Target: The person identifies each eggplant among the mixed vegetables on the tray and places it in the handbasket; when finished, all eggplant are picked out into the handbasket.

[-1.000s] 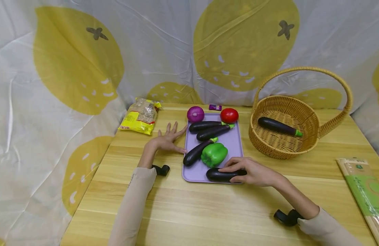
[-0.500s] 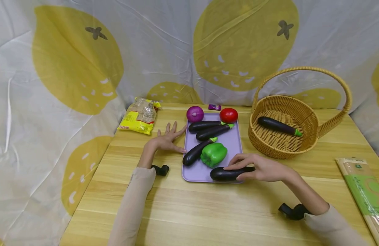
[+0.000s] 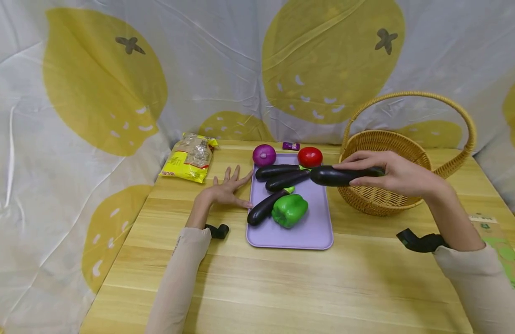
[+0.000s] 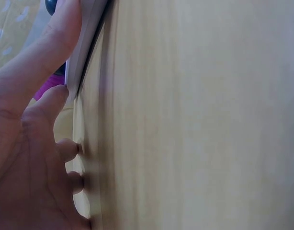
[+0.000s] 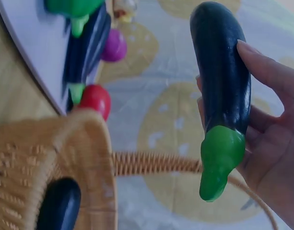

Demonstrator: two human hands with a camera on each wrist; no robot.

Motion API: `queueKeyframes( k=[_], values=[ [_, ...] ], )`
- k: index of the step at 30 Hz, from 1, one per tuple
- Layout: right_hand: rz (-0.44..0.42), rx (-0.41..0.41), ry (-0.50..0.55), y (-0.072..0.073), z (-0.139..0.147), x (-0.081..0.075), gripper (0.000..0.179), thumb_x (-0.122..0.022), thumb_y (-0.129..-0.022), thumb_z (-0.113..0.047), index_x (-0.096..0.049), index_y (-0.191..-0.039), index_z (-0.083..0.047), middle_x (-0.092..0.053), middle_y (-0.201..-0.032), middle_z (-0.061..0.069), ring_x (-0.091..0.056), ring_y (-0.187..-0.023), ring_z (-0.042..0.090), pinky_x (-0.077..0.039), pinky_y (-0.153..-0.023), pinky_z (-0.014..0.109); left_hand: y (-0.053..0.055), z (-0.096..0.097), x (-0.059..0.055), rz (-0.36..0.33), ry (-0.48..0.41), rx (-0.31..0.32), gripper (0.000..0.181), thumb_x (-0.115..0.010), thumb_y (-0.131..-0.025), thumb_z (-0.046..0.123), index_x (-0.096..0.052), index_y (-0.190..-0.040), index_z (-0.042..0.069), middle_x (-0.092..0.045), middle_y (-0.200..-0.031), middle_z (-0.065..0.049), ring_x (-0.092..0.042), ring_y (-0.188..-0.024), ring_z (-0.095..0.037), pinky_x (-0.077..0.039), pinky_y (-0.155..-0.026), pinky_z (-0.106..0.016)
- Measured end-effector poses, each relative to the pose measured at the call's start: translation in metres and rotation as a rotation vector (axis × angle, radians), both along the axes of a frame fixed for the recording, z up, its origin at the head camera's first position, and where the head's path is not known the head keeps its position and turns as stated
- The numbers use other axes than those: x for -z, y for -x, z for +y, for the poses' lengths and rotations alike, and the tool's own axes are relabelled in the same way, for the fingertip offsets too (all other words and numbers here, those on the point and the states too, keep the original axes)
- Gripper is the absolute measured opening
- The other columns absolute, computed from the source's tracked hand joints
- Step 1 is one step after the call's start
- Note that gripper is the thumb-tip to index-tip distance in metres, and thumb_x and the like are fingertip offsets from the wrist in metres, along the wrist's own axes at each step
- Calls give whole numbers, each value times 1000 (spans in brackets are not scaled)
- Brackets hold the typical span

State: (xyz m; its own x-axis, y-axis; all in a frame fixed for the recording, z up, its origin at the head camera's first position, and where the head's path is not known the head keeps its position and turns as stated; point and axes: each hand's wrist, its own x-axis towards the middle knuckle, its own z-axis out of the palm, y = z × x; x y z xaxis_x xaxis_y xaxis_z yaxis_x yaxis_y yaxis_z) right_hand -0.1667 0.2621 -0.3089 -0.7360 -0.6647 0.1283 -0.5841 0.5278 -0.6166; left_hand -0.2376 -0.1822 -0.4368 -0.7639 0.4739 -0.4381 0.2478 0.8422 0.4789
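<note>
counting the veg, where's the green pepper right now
In the head view, the green pepper is on the lilac tray, just right of an eggplant and left of the wicker basket.

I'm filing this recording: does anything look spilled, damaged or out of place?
Nothing stands out: no spill or damage shows. The tray lies flat, the wicker basket stands upright, and the right hand holds an eggplant.

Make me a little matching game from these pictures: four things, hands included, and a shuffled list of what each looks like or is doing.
1. Tomato
2. Right hand
3. Bell pepper
4. Left hand

A. Spread out at the lilac tray's left edge
B. Green, on the tray
C. Red, at the tray's far right corner
D. Holding an eggplant

Pairs: 1-C, 2-D, 3-B, 4-A
</note>
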Motion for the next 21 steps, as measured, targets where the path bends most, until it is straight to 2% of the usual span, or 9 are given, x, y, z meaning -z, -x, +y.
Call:
queueKeyframes(
  k=[3,7,12,14,16,17,19,21],
  values=[
    [-48,74,-21,14,12,-8,43,-72,-98,-11,-68,-138,-28,-65,-131,-7,-61,-108,5,-49,-86,16,-1,0,-1,-1,4,-1,111,-75,-88,60,2,-165,41,29,-170,-15,33,-155,-41,22,-116,-76],
    [-136,164,-75,32,28,-9,43,-69,-101,-19,-64,-142,-30,-59,-147,-2,-52,-121,-6,-46,-88,11,-2,1,-2,-4,7,3,111,-75,-87,60,2,-166,40,29,-170,-15,32,-155,-42,22,-116,-77],
    [-221,254,-94,54,54,5,47,-68,-101,-24,-60,-147,-29,-53,-157,7,-54,-97,-1,-46,-71,22,-2,2,-3,-2,11,7,111,-74,-88,59,2,-166,39,29,-170,-15,32,-155,-42,21,-116,-77],
    [-239,274,-99,63,66,12,48,-68,-101,-24,-59,-148,-26,-52,-157,11,-47,-72,5,-43,-62,28,-2,2,-3,-2,11,9,110,-74,-88,59,2,-166,39,29,-170,-15,31,-155,-42,21,-116,-77],
    [-245,283,-117,70,77,18,48,-68,-102,-24,-58,-149,-24,-52,-157,14,-39,-61,4,-42,-60,28,-2,2,-3,-2,10,10,110,-74,-88,60,2,-166,40,28,-170,-15,31,-155,-42,21,-117,-76],
    [-247,287,-129,73,81,21,48,-68,-102,-24,-58,-149,-23,-52,-156,15,-36,-59,3,-41,-61,27,-2,2,-3,-2,10,11,110,-74,-88,60,2,-166,39,28,-170,-15,31,-155,-42,21,-116,-77],
    [-262,291,-144,79,89,27,49,-67,-102,-24,-58,-149,-21,-52,-156,19,-19,-51,9,-39,-54,30,-2,2,-3,1,13,12,110,-74,-88,60,2,-166,39,28,-170,-16,31,-155,-43,21,-116,-77],
    [-272,298,-156,84,95,32,49,-67,-102,-23,-57,-150,-19,-52,-155,20,-20,-53,14,-41,-58,29,-2,1,-3,3,15,13,110,-74,-89,60,2,-166,39,28,-170,-16,31,-155,-43,21,-116,-77]
  ],
)
